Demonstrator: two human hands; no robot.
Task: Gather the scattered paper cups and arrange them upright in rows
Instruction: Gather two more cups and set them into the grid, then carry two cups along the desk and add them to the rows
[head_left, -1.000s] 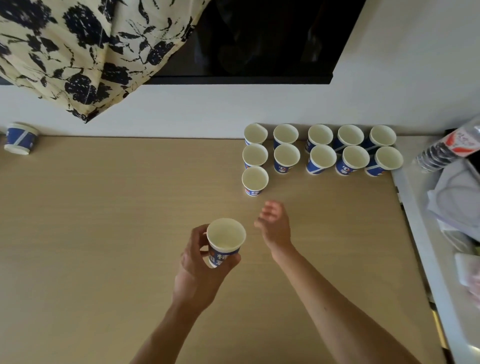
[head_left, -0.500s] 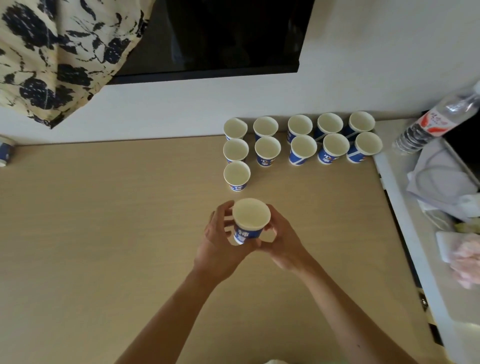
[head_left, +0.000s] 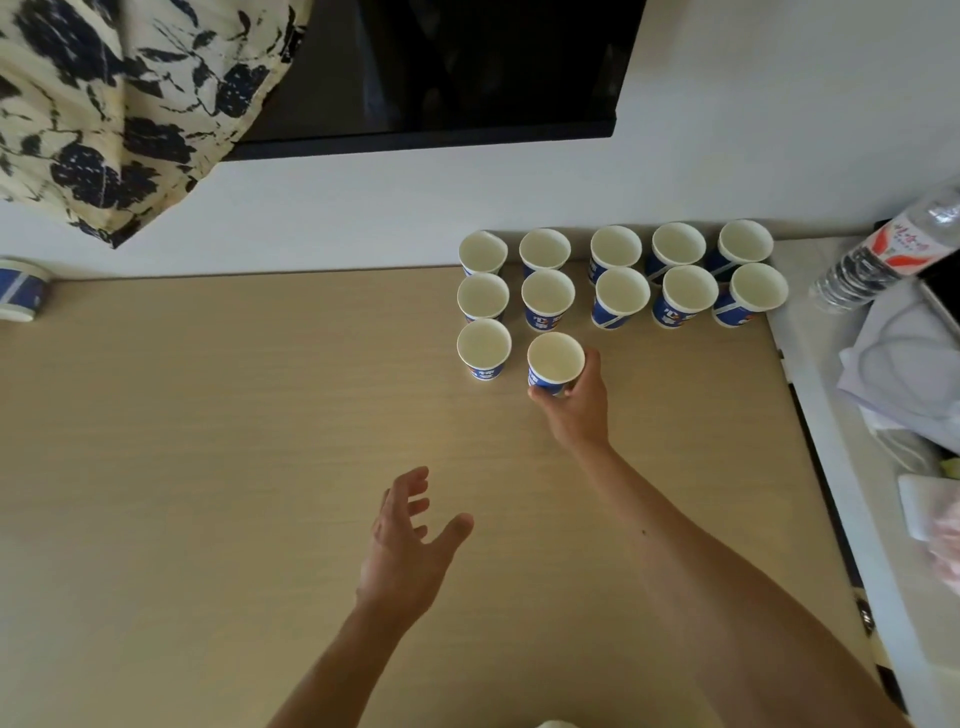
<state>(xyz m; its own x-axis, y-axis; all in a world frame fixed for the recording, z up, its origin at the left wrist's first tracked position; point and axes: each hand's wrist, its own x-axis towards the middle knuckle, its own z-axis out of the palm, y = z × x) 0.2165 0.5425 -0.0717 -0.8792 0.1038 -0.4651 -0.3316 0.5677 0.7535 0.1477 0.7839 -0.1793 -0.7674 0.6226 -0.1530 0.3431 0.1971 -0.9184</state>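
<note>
Paper cup (head_left: 555, 364) gripped at the third row

My right hand (head_left: 574, 410) grips this upright blue-and-white cup just beside the third row's first cup (head_left: 483, 349), low at the tabletop (head_left: 208, 467); contact I cannot tell. My left hand (head_left: 410, 540) hovers nearer me, fingers spread, holding nothing. Ten upright cups (head_left: 622, 296) stand behind in two rows. A stray cup (head_left: 21, 288) sits far left.
</note>
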